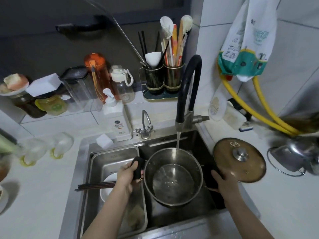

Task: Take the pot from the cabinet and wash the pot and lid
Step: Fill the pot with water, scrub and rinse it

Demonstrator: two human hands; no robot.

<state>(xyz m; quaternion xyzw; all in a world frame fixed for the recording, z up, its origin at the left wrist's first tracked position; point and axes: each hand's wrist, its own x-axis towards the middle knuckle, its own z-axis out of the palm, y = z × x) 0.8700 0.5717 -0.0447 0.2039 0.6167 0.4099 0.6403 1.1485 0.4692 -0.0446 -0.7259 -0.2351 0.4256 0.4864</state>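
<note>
The left hand (pixel 126 175) curls its fingers (pixel 133 165) round one black handle of the pot (pixel 172 176); the right hand (pixel 224 181) grips the other. Both forearms reach forward, holding the pot in the sink (pixel 189 135) under running water. The lid (pixel 240 159) lies on the tabletop (pixel 276 195) right of the sink.

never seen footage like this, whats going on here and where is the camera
There is no machine: a person works with bare hands, and the single picture comes from a camera worn on their head, looking down. The left hand and right hand each grip a black handle of a steel pot, held in the sink under the running tap. The pot's lid lies on the counter to the right. A soap bottle stands behind the sink.
</note>
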